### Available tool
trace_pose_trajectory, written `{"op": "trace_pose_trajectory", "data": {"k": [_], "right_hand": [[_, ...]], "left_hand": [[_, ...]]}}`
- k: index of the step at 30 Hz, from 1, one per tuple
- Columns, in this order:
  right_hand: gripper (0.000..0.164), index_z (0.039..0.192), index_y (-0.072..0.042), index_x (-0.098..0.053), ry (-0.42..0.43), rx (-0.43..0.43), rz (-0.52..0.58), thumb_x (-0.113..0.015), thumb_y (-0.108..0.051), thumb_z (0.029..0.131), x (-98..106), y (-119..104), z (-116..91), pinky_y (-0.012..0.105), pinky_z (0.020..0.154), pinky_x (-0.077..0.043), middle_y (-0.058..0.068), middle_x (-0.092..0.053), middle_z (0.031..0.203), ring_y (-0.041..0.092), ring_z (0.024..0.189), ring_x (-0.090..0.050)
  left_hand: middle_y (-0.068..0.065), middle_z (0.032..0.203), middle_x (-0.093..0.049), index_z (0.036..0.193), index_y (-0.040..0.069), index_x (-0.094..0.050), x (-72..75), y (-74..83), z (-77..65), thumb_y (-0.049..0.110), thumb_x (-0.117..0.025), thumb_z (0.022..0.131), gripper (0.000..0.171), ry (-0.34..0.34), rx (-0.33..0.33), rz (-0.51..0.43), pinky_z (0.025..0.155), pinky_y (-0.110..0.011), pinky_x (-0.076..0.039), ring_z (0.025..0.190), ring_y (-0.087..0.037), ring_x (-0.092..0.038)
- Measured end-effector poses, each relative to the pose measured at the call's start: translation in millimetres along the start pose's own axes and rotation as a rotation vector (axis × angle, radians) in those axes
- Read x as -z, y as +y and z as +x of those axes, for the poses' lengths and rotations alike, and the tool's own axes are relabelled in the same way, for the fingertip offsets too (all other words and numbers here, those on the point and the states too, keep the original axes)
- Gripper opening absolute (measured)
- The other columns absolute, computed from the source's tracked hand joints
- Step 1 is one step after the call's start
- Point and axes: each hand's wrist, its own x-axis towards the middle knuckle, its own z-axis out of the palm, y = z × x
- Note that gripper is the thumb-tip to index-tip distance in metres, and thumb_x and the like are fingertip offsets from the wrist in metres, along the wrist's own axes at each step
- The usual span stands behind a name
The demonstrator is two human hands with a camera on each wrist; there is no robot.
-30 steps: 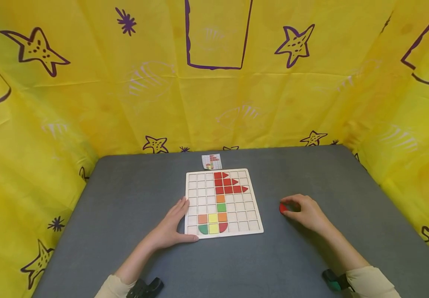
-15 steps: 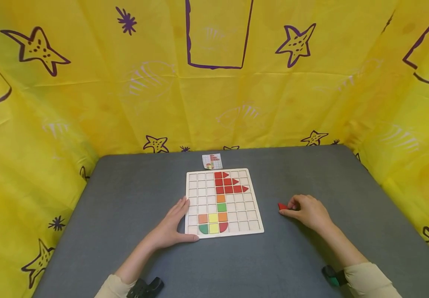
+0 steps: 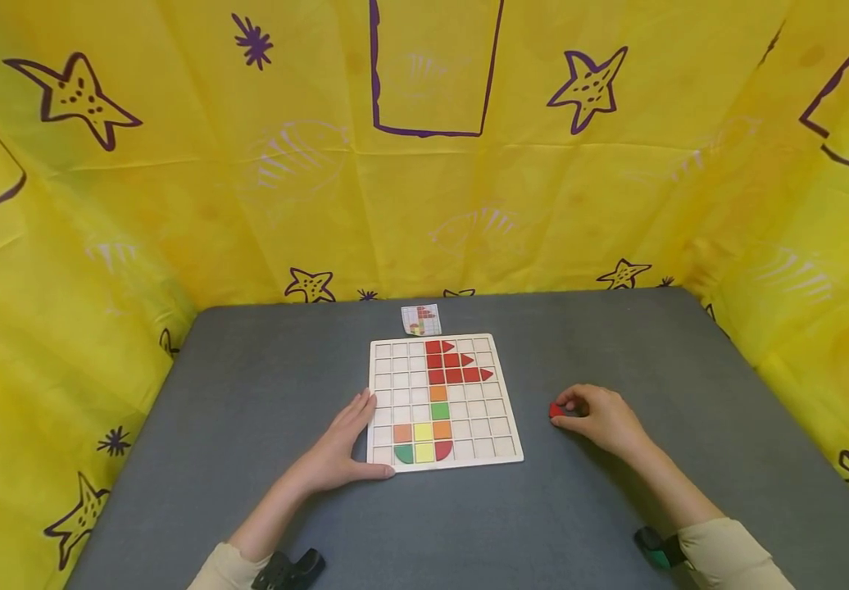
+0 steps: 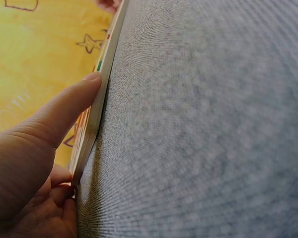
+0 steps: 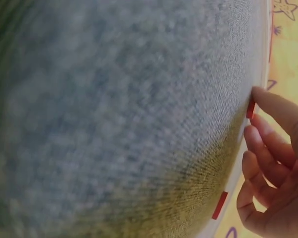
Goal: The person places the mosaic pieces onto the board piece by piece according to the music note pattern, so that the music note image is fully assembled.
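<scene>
A wooden grid board (image 3: 483, 428) lies flat on the dark table. Along its left edge rest the straight fingers of my left hand (image 3: 336, 447), while the thumb (image 4: 72, 104) touches the front edge near the corner. Set in the grid are several red squares and triangles (image 3: 454, 375), orange and yellow squares, a green square (image 3: 440, 410), and quarter-round green (image 3: 405, 453) and red pieces. To the right of the board, my right hand (image 3: 605, 416) pinches a small red tile (image 5: 251, 109) between thumb and fingers, close over the table.
Behind the board lies a small pattern card (image 3: 421, 319) showing a similar coloured figure. Another red piece (image 5: 219, 205) lies on the table beside my right hand. A yellow patterned cloth (image 3: 410, 205) stands around the back and sides of the table (image 3: 270, 352).
The red tile has been turned in my right hand's fingers, which shifted slightly left. My left hand and the board keep their places.
</scene>
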Motion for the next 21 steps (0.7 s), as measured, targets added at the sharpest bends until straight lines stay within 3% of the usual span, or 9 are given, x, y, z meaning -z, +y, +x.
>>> {"op": "trace_pose_trajectory", "data": {"k": [8,12,21], "right_hand": [[0.019,0.088,-0.018,-0.073,0.009,0.009,0.015,-0.081,-0.029,0.074,-2.0,-3.3,2.7,0.028,0.065,-0.041,-0.009,-0.064,0.074,0.009,0.070,-0.054],[0.019,0.087,-0.021,-0.074,0.039,-0.009,0.073,-0.082,-0.030,0.073,-6.1,-8.5,5.9,0.026,0.067,-0.043,-0.013,-0.066,0.074,0.007,0.071,-0.058],[0.024,0.091,-0.022,-0.073,-0.021,-0.073,0.243,-0.082,-0.036,0.073,-19.4,-44.4,19.3,0.021,0.061,-0.043,-0.011,-0.068,0.075,0.006,0.067,-0.058]], "left_hand": [[-0.011,0.160,-0.009,0.151,0.006,-0.018,0.3,1.4,-0.4,0.052,-0.080,0.067,0.114,0.000,0.002,-0.007,0.112,-0.057,-0.020,0.147,-0.032,-0.006],[-0.011,0.160,-0.009,0.151,0.006,-0.018,0.3,0.7,-0.5,0.053,-0.080,0.067,0.114,0.004,-0.005,-0.003,0.112,-0.057,-0.020,0.147,-0.032,-0.006],[-0.011,0.160,-0.010,0.151,0.006,-0.019,0.1,0.3,-0.6,0.052,-0.080,0.067,0.114,0.004,-0.007,-0.001,0.112,-0.057,-0.020,0.147,-0.032,-0.006]]}}
